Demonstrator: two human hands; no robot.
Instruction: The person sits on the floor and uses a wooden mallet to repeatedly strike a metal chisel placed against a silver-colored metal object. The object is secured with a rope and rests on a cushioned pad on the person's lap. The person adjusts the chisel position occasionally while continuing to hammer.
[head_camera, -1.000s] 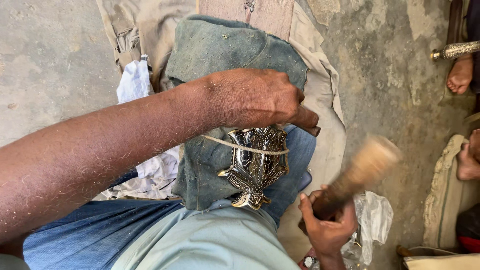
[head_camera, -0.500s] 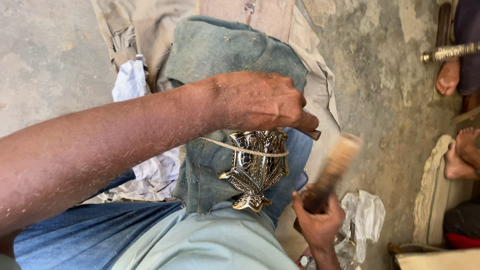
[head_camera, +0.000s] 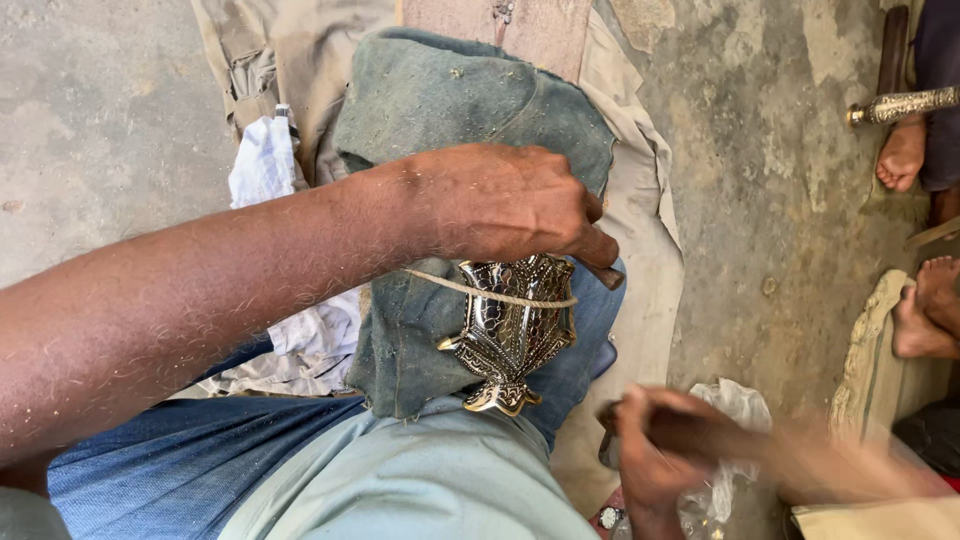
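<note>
The left hand (head_camera: 505, 205), at centre frame, is closed around a small tool whose dark tip shows at the ornate metal piece (head_camera: 512, 330) just below it. That piece is bound by a cord (head_camera: 490, 293) to a denim-covered knee (head_camera: 440, 130). At lower right, the right hand (head_camera: 650, 450) is clenched on a wooden mallet (head_camera: 800, 465), now blurred and swung low and outward, where half a second ago it was raised beside the metal piece; a blow appears just delivered or the swing reset. Open concrete floor (head_camera: 770, 200) is seen to the right, bounded at the right edge by another person's bare feet (head_camera: 905, 155). White cloth (head_camera: 262, 165) lies at left.
</note>
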